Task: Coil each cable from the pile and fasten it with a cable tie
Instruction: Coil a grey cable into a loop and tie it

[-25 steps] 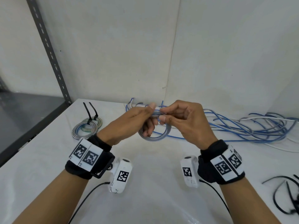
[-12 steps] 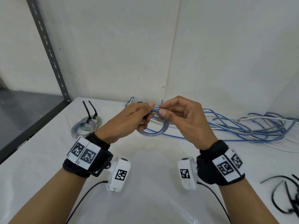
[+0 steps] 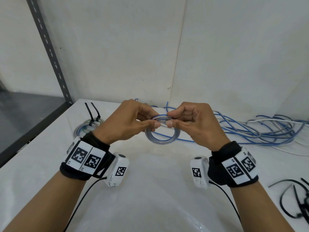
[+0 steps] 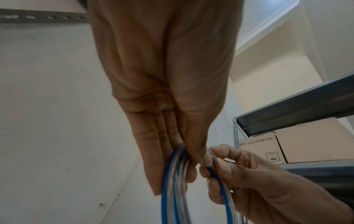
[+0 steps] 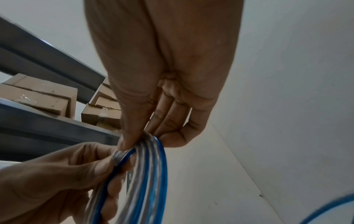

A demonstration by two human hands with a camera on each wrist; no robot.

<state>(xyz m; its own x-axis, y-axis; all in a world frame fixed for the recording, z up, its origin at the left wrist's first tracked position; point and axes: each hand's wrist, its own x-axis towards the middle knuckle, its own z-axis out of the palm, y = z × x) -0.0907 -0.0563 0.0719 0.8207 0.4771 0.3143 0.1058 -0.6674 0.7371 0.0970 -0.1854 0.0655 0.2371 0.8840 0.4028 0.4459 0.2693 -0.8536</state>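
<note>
You hold the coil [image 3: 161, 131] up off the worktop [image 3: 150, 190], at the centre of the frame, with both hands pinching its top edge side by side. Your left hand [image 3: 127, 124] has thumb and fingers curled round the bundled turns, and your right hand [image 3: 194, 126] does the same just beside it; the left wrist view shows the blue and clear strands passing between your left fingers [image 4: 172, 151], and the right wrist view shows your right thumb pressed on the same bundle [image 5: 145, 174]. Pinching at two neighbouring spots likely keeps the turns stacked so they cannot spring apart, while the ring hangs free below your grip.

No tie is on this coil as far as the views show, so fastening is probably still to come. The loose black cable ties [image 3: 292, 203] lie at the lower right edge of the frame, well apart from your hands, so one hand would have to let go to fetch one; the other would then have to keep the turns together alone.

At the left of the frame, near the shelf upright [image 3: 50, 52], lies a finished coil [image 3: 87, 129] with black ties sticking up from it. The uncoiled pile [image 3: 260, 131] sprawls across the right side, against the wall [image 3: 234, 56].
</note>
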